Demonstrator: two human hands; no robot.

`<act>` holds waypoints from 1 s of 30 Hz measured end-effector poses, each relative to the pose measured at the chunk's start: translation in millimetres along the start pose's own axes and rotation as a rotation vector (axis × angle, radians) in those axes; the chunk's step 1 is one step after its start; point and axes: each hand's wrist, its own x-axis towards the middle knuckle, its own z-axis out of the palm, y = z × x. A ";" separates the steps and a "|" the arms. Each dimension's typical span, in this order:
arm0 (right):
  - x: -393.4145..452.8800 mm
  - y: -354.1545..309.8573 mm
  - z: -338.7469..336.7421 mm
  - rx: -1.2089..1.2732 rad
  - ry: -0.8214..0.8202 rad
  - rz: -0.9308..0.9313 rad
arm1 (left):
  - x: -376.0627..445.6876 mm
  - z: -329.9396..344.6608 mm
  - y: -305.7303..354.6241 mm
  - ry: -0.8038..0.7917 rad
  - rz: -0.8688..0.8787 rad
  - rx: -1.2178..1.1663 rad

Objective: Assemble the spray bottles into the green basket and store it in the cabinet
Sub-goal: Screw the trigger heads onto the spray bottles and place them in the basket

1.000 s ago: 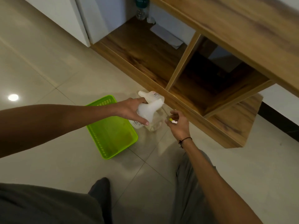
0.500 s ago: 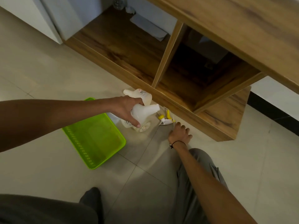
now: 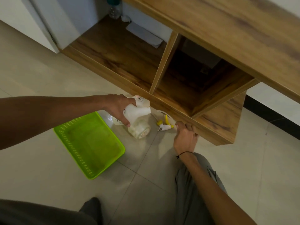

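My left hand grips a white spray bottle body, held tilted above the tile floor with its neck pointing right. Another white bottle shows just behind it, and a clear bottle lies on the floor below. A white and yellow spray trigger head lies on the floor by the cabinet's base. My right hand reaches down beside it, fingertips at the trigger head; whether it grips it is hidden. The green basket sits on the floor to the left with nothing in it.
The wooden cabinet has two open compartments, left and right. A clear bottle and a white sheet lie at the back of the left one. My legs are below.
My right hand moved forward along the floor toward the cabinet base and now reaches the trigger head. My left hand keeps holding the white bottle in about the same place.
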 end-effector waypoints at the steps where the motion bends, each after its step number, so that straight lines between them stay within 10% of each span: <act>1: -1.4 0.4 -5.3 -0.017 0.028 -0.014 | -1.2 -1.0 0.3 0.003 0.000 -0.005; 30: 6.1 -29.6 -110.5 -0.301 0.423 -0.399 | -14.7 -35.9 32.8 0.070 0.220 -0.164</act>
